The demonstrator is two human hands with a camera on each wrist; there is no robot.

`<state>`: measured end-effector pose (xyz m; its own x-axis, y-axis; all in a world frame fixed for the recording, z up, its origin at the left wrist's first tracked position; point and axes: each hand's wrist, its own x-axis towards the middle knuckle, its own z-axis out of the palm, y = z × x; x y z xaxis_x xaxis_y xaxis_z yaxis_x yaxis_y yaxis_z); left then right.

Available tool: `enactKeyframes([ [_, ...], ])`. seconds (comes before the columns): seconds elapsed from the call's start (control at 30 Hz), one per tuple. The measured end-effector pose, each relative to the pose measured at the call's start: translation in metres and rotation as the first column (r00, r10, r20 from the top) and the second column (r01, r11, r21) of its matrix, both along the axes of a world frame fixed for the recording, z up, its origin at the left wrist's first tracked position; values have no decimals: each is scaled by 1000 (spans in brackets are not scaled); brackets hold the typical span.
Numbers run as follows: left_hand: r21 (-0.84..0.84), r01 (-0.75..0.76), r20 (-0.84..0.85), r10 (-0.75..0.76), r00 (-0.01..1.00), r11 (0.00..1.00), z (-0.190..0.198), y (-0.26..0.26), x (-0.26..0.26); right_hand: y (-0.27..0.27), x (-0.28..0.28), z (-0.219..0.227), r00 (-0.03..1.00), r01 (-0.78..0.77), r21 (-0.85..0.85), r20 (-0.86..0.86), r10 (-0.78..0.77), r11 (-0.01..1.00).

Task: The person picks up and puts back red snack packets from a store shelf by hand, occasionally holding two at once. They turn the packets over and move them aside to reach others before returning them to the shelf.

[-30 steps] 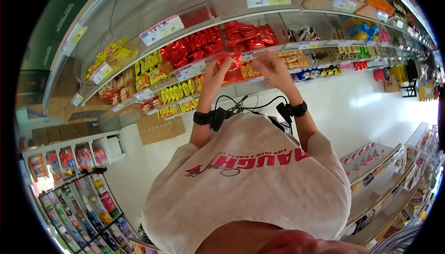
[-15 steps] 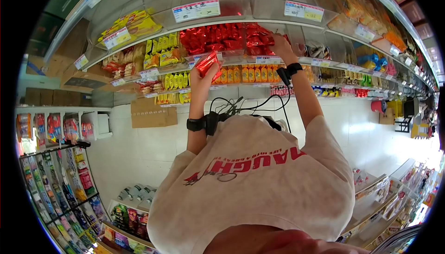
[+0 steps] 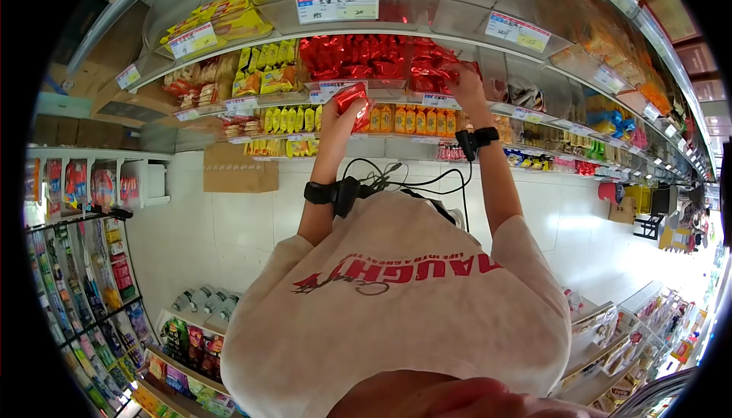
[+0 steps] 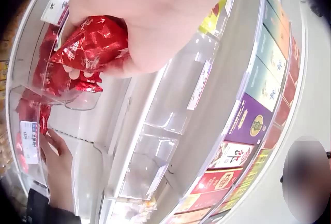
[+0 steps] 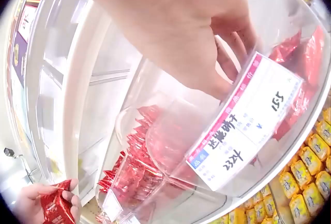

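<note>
My left hand (image 3: 341,124) grips a shiny red foil packet (image 4: 98,42) in front of the shelf, fingers curled round it. In the head view this hand stands below the bin's price label. My right hand (image 3: 469,90) reaches into a clear plastic bin (image 5: 207,203) of red packets to the right. Its fingers are curled, partly hidden behind the bin's price label (image 5: 245,120) in the right wrist view. From the left wrist view, a red packet (image 4: 45,118) stands up at the right fingertips. More red packets (image 3: 354,56) fill the neighbouring bin.
Yellow packets (image 3: 263,75) lie left of the red ones, and orange packets (image 3: 415,119) stand in a row below. An upper shelf edge (image 3: 427,32) runs above the hands. A cardboard box (image 3: 240,168) is on the floor; cables (image 3: 381,178) hang by the chest.
The right hand has moved away from the left one, rightward into the red packet bin. My left hand keeps a red packet, now raised and tilted. The head view has shifted.
</note>
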<state>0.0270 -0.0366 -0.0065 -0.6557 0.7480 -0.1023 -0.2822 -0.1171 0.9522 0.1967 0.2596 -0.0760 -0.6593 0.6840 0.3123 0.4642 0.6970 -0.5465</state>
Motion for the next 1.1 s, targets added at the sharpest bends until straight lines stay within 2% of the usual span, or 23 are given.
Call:
enactKeyframes([
  [0.17, -73, 107, -104, -114, 988, 992, 6, 22, 10, 3, 3, -9, 998, 13, 12, -54, -13, 1000],
  [0.33, -111, 204, -124, -217, 968, 973, 11, 31, 12, -23, 21, 14, 994, -11, 93, -108, 21, 996],
  [0.43, -78, 189, -3, -190, 982, 979, 2, 37, 14, -46, 34, 39, 945, -90, -103, -324, 52, 991],
  [0.53, -11, 101, -169, -101, 980, 995, 23, 46, 30, -79, 32, 80, 904, -229, -454, -428, 14, 861],
  [0.6, 45, 62, -443, -36, 896, 997, 22, 56, 34, -97, 28, 100, 870, -335, -570, -492, 15, 751],
  [0.63, 78, 52, -566, 2, 824, 996, 28, 60, 36, -104, 25, 108, 852, -385, -616, -523, 9, 687],
  [0.67, 62, 53, -686, 4, 728, 997, 36, 61, 38, -111, 24, 117, 853, -391, -631, -521, 7, 670],
  [0.77, 97, 56, -735, 34, 677, 994, 43, 63, 45, -122, 22, 128, 836, -444, -638, -547, 36, 629],
  [0.83, 101, 152, -704, -37, 709, 983, 41, 64, 47, -125, 20, 123, 791, -525, -595, -605, 91, 608],
  [0.93, 61, 237, -615, -150, 774, 970, 36, 62, 50, -139, 17, 128, 767, -529, -542, -635, 95, 653],
  [1.0, -35, 371, -379, -356, 854, 928, 34, 57, 40, -143, 16, 145, 785, -563, -661, -616, 68, 496],
  [1.03, -65, 441, -240, -443, 864, 895, 35, 54, 37, -143, 17, 150, 796, -570, -712, -603, 58, 410],
  [1.1, -137, 397, -373, -419, 828, 907, 46, 45, 35, -148, 16, 148, 798, -550, -670, -598, 77, 499],
])
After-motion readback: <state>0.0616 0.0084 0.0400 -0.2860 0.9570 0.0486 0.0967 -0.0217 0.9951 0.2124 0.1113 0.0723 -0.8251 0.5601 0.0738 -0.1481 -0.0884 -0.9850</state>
